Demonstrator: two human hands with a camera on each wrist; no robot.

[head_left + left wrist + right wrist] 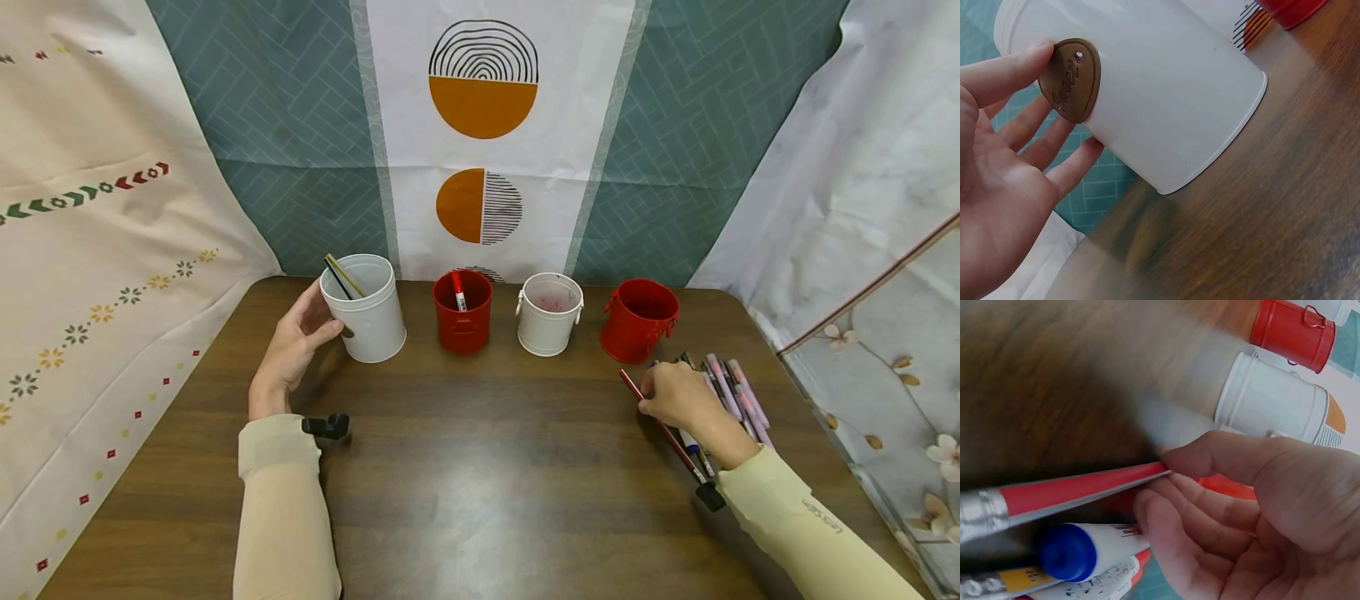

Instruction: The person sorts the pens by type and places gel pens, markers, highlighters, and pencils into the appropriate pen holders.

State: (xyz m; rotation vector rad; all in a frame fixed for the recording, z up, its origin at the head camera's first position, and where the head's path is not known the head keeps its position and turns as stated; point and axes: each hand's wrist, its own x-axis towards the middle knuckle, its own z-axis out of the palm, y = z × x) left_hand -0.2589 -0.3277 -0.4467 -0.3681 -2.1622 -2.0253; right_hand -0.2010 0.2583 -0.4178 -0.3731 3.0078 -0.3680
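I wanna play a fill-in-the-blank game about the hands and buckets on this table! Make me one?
1. The left hand holds a tall bucket whose colour is ____.
2. The hand pinching the red pencil is the ____ one.
3. A red marker stands in a smaller bucket coloured ____.
4. Counting every bucket on the table, you get ____.

Missing words: white; right; red; four.

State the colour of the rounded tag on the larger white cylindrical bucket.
The rounded tag is brown; it shows best in the left wrist view.
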